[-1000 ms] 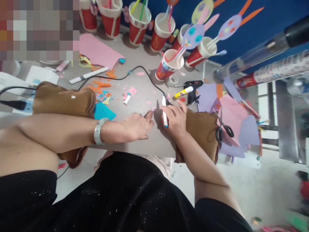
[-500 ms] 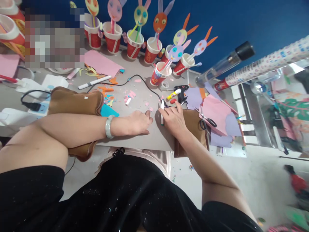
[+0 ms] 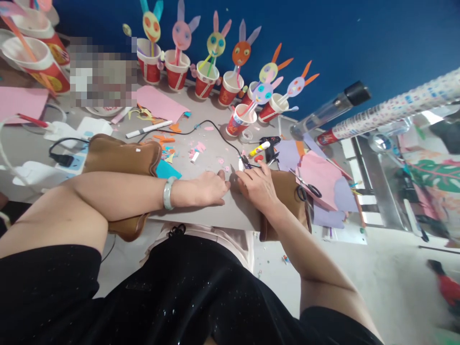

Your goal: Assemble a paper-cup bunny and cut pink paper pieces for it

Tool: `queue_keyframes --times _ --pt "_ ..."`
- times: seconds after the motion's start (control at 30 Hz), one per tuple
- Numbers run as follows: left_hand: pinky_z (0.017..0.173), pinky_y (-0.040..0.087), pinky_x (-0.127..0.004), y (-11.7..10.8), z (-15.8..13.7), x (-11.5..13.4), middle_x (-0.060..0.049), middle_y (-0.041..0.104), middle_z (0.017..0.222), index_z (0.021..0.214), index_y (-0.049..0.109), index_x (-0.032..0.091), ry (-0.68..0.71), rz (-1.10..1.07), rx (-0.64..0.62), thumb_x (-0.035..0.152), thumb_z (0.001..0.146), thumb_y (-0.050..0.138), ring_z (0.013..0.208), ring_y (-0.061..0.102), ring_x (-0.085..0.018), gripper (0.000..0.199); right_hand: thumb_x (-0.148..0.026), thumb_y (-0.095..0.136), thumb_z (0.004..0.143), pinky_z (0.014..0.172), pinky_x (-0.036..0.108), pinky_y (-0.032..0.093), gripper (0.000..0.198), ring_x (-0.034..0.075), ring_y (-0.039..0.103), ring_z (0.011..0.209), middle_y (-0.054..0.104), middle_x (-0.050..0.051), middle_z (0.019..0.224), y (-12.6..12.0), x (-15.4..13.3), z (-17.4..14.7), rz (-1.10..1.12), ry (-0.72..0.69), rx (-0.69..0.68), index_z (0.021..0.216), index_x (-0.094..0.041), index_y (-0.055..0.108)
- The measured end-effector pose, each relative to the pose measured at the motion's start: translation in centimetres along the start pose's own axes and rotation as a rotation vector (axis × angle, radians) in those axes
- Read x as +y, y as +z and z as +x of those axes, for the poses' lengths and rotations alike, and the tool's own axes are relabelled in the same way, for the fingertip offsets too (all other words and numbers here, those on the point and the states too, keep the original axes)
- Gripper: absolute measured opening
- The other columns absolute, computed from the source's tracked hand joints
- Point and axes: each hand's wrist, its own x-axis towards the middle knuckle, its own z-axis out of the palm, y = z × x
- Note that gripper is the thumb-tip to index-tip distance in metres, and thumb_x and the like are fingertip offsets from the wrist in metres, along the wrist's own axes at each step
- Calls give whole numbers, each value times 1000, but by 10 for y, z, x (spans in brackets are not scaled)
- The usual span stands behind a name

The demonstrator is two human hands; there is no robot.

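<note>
My left hand [image 3: 212,188] rests on the table edge, a pale bracelet [image 3: 168,193] at its wrist. Its fingers are curled in, and whatever they may hold is hidden. Just to the right, my right hand [image 3: 256,186] has its fingers bent over a white marker [image 3: 240,164]; only the marker's upper end shows. Beyond that hand lie a red cap [image 3: 258,157], a yellow glue tube [image 3: 259,149] and a black glue gun [image 3: 272,146]. Small pink paper bits [image 3: 221,161] and a short white piece [image 3: 195,157] are scattered beyond my left hand.
Several red paper cups [image 3: 205,87] with paper rabbit faces stand along the blue wall. Brown cushions [image 3: 122,154] lie under both forearms. Scissors [image 3: 308,187] rest on pink and purple sheets [image 3: 319,175] at right. A black cord [image 3: 223,135] crosses the table; a power strip [image 3: 74,160] is at left.
My right hand's fingers have closed over the marker, covering its lower part that showed before. My left hand stays curled in much the same place. The whole view has shifted slightly.
</note>
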Motion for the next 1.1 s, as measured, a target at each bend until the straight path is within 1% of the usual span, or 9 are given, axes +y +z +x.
queue_keyframes --times 0.17,0.27,0.37,0.43,0.53,0.7,0.87,1.0,1.1 --pt "58 43 -34 1 0 3 -29 65 121 125 63 4 41 44 63 35 95 58 87 70 -31 44 -16 46 97 107 42 37 28 21 60 83 69 7 85 -3 4 4 56 5 31 107 -17 72" --pt "55 41 -33 8 -1 7 -20 72 99 110 68 8 163 84 219 13 95 46 76 70 -25 28 -10 44 93 86 33 48 34 20 59 82 65 9 92 -4 1 11 115 25 27 112 -17 71" --pt "49 36 -31 12 -4 9 -11 70 76 95 69 13 347 127 333 4 90 44 63 67 -20 27 -9 42 94 68 27 45 37 18 58 79 61 8 97 0 -7 29 233 42 42 113 -20 71" --pt "45 31 -31 13 -5 8 -8 69 70 88 68 15 457 147 387 4 89 47 56 64 -19 24 -14 44 96 70 28 45 34 18 59 84 60 8 98 4 -14 47 296 -5 48 115 -20 70" --pt "44 25 -31 10 -5 6 -7 68 67 83 67 15 544 167 438 6 89 51 53 61 -18 20 -22 48 99 71 29 43 28 19 56 85 59 9 100 11 -25 78 291 -87 -10 117 -18 69" --pt "45 23 -34 8 -2 4 -6 66 65 82 67 16 589 192 434 8 90 52 56 62 -18 19 -21 46 102 80 36 38 33 22 54 87 62 12 104 18 -37 114 148 -303 -61 130 -17 64" --pt "47 23 -35 6 -2 3 -5 66 67 84 67 17 587 194 402 7 90 52 60 64 -19 19 -19 36 105 80 39 36 35 23 55 87 65 16 103 27 -41 124 73 -408 -50 117 -13 69" --pt "49 24 -35 4 -2 2 -5 67 69 82 66 17 550 141 372 11 92 52 60 61 -16 19 -24 38 106 82 38 39 34 22 57 87 66 13 101 22 -34 119 131 -324 19 111 -14 70" --pt "51 23 -33 3 -1 0 -5 70 76 82 65 17 469 -57 366 29 98 53 59 56 -14 24 -35 44 105 82 37 43 31 21 57 87 64 10 97 6 -20 106 346 -107 161 104 -17 68"
